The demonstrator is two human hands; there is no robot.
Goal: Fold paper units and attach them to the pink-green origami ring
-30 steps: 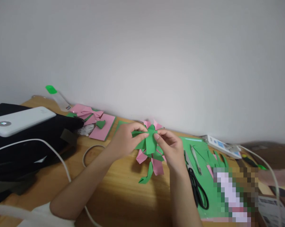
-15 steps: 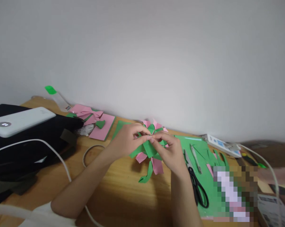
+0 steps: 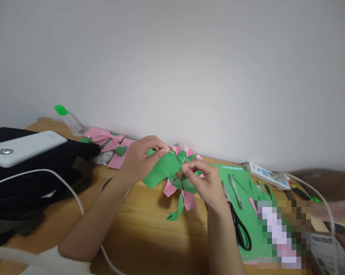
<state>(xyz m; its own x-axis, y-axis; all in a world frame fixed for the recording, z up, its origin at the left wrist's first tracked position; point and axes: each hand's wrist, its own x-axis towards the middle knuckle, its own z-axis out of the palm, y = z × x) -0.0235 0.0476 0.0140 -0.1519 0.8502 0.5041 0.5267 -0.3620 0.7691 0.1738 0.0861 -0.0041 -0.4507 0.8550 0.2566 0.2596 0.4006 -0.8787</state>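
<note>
Between my two hands a green paper piece is stretched out. My left hand pinches its upper left part between thumb and fingertips. At its right end, my right hand pinches it with thumb and forefinger. Behind and below the sheet is a pink and green folded-paper flower shape, with pink petals around green leaves. A green curled strip hangs from its lower side. The sheet and my fingers hide part of its middle.
Black-handled scissors and a pen-like tool lie on a green mat at right. Behind is a power strip. Pink paper, a white power bank and black cloth are at left.
My left hand has moved left and up, away from my right hand. The green paper piece now spreads out between them. My right hand has hardly moved.
</note>
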